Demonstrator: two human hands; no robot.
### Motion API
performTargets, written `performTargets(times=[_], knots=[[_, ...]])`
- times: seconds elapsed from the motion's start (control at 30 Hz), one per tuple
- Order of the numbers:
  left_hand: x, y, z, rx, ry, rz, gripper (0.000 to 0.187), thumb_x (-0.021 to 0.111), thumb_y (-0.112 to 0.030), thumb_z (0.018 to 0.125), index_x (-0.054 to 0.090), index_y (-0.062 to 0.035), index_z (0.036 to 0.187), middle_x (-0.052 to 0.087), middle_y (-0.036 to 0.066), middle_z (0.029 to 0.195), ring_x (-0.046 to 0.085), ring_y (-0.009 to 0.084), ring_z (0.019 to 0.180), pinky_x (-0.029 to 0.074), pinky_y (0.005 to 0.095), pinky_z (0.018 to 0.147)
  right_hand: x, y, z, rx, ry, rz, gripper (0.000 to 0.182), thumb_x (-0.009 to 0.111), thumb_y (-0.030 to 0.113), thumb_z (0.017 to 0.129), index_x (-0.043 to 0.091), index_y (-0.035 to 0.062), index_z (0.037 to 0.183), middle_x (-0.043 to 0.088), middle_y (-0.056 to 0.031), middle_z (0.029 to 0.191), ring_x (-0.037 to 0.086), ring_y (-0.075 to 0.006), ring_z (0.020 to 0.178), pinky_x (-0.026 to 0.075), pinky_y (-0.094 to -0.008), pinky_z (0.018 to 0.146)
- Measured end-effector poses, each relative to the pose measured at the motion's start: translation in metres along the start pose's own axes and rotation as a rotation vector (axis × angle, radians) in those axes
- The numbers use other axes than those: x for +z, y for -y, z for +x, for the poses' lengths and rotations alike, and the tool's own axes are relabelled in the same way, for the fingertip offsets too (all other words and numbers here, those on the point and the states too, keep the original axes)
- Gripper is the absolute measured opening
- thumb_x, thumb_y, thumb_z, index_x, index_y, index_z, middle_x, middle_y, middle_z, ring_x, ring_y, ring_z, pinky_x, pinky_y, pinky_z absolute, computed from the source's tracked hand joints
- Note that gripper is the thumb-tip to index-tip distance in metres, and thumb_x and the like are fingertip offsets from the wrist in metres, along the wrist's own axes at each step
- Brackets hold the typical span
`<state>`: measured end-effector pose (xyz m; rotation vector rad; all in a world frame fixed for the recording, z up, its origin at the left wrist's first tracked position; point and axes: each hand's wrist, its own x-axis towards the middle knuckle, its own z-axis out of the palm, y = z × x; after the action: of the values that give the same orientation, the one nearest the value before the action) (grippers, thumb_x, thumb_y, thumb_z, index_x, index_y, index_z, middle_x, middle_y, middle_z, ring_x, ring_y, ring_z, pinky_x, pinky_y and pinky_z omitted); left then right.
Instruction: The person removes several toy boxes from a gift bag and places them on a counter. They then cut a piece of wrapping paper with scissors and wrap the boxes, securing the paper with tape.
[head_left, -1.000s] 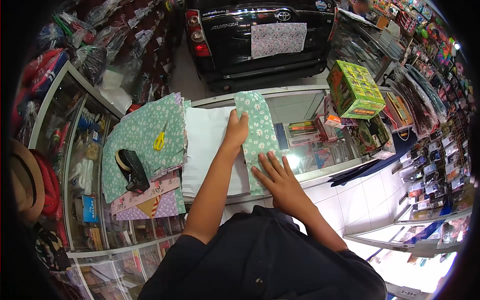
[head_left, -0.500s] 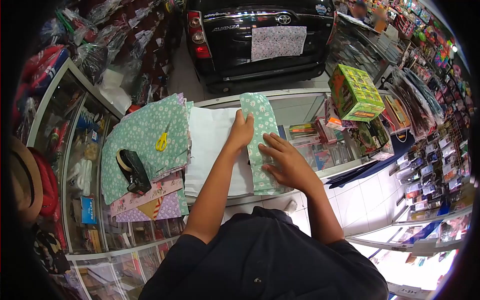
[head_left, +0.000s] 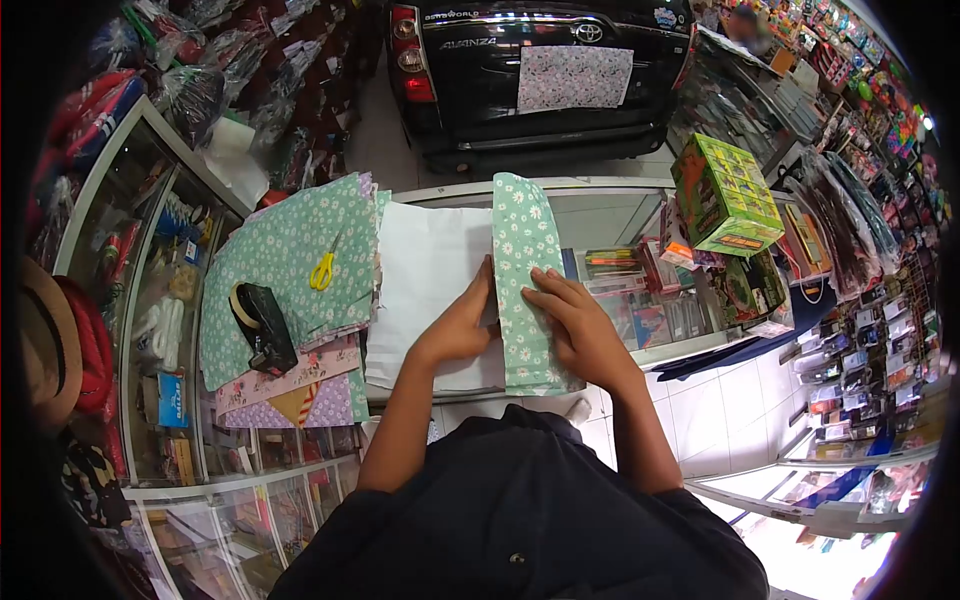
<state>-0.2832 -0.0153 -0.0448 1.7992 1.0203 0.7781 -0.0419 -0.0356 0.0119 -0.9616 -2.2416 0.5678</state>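
Note:
A strip of green wrapping paper with white daisies [head_left: 525, 230] lies folded over the right side of a white sheet [head_left: 430, 245] on the glass counter. My right hand [head_left: 578, 322] rests on the strip, fingers stretched and apart. At the strip's left edge is my left hand [head_left: 458, 328], its fingers extended along the edge and their tips partly hidden there. To the left lies a stack of the same daisy paper [head_left: 290, 225]. Yellow-handled scissors [head_left: 322, 270] and a black tape dispenser [head_left: 262, 328] sit on that stack.
A green box [head_left: 728, 195] stands on the counter [head_left: 610, 220] at the right, beside packaged goods. Pink and purple patterned papers [head_left: 340, 398] stick out under the stack. A glass cabinet [head_left: 150, 260] borders the left. Beyond the counter is a parked black car [head_left: 470, 90].
My left hand has slid down the strip's left edge towards me, its fingers off the upper part. My right hand stays on the strip. The view has shifted slightly.

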Motion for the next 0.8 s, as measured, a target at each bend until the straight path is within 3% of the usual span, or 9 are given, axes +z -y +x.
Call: performTargets(times=[0.13,0.17,0.27,0.3,0.33,0.4,0.47,0.57,0.8], knots=[[0.010,-0.012,-0.001,-0.040,-0.097,-0.008,0.107,0.065,0.017,0.082,0.010,-0.0084,0.170,0.034,0.023,0.169,0.040,0.0333,0.153,0.041,0.0393,0.121,-0.008,-0.004,0.003,-0.037,0.022,-0.107,0.059,0.062,-0.012,0.079,0.065,0.0040,0.135,0.056,-0.0185,0.151,0.051,-0.0413,0.139,0.042,-0.0482,0.118],[0.009,-0.015,-0.002,-0.061,-0.161,0.057,0.096,0.064,0.018,0.082,0.027,-0.0049,0.167,0.051,0.024,0.158,0.051,0.0326,0.146,0.043,0.0379,0.120,-0.008,-0.006,0.003,-0.051,0.016,-0.134,0.059,0.063,-0.011,0.078,0.065,0.0037,0.135,0.057,-0.0183,0.149,0.053,-0.0409,0.135,0.044,-0.0476,0.115],[-0.001,-0.022,-0.007,-0.174,-0.134,-0.031,0.086,0.065,0.019,0.082,0.040,-0.0027,0.161,0.056,0.022,0.154,0.055,0.0273,0.142,0.045,0.0341,0.116,-0.008,-0.003,0.004,-0.049,0.025,-0.157,0.059,0.065,-0.009,0.077,0.065,0.0029,0.134,0.059,-0.0181,0.144,0.057,-0.0397,0.128,0.048,-0.0465,0.110],[-0.003,-0.023,-0.009,-0.152,-0.146,-0.184,0.070,0.067,0.009,0.092,0.045,-0.0003,0.158,0.060,0.019,0.150,0.059,0.0196,0.135,0.047,0.0311,0.109,-0.008,-0.001,0.005,-0.025,0.036,-0.154,0.058,0.066,-0.009,0.076,0.065,0.0024,0.133,0.060,-0.0183,0.142,0.058,-0.0390,0.124,0.050,-0.0461,0.107],[-0.005,-0.024,-0.009,-0.154,-0.153,-0.184,0.070,0.067,0.009,0.092,0.045,-0.0003,0.158,0.060,0.019,0.150,0.059,0.0196,0.135,0.047,0.0311,0.109,-0.006,0.000,0.007,-0.031,0.040,-0.152,0.058,0.066,-0.009,0.076,0.065,0.0024,0.133,0.060,-0.0183,0.142,0.058,-0.0390,0.124,0.050,-0.0461,0.107],[-0.009,-0.035,-0.010,-0.422,-0.171,-0.586,0.056,0.060,-0.004,0.105,0.042,0.0071,0.156,0.053,0.016,0.157,0.055,0.0229,0.140,0.044,0.0349,0.117,-0.002,0.000,0.007,-0.057,-0.002,-0.197,0.055,0.067,-0.007,0.076,0.066,0.0013,0.130,0.061,-0.0183,0.138,0.060,-0.0373,0.120,0.052,-0.0449,0.102],[-0.001,-0.040,-0.003,-0.457,-0.276,-0.528,0.050,0.061,-0.018,0.109,0.051,0.0095,0.149,0.061,0.016,0.149,0.061,0.0217,0.132,0.048,0.0344,0.113,0.001,-0.004,0.005,-0.067,0.003,-0.207,0.054,0.068,-0.006,0.076,0.066,0.0013,0.129,0.061,-0.0188,0.137,0.060,-0.0369,0.120,0.051,-0.0446,0.101],[0.010,-0.050,0.005,-0.209,-0.385,-0.068,0.040,0.074,-0.029,0.100,0.074,0.0042,0.124,0.080,0.015,0.107,0.074,0.0158,0.096,0.057,0.0320,0.085,0.001,-0.006,0.006,-0.086,0.016,-0.268,0.062,0.073,-0.002,0.072,0.064,0.0027,0.133,0.060,-0.0183,0.139,0.059,-0.0359,0.123,0.049,-0.0462,0.103],[0.003,-0.056,0.026,-0.396,-0.284,0.077,0.033,0.071,-0.022,0.100,0.074,0.0045,0.120,0.080,0.015,0.098,0.069,0.0130,0.085,0.054,0.0328,0.080,-0.002,-0.003,0.001,-0.076,0.019,-0.325,0.070,0.067,-0.005,0.069,0.065,0.0045,0.138,0.061,-0.0192,0.139,0.058,-0.0345,0.119,0.046,-0.0445,0.102]])
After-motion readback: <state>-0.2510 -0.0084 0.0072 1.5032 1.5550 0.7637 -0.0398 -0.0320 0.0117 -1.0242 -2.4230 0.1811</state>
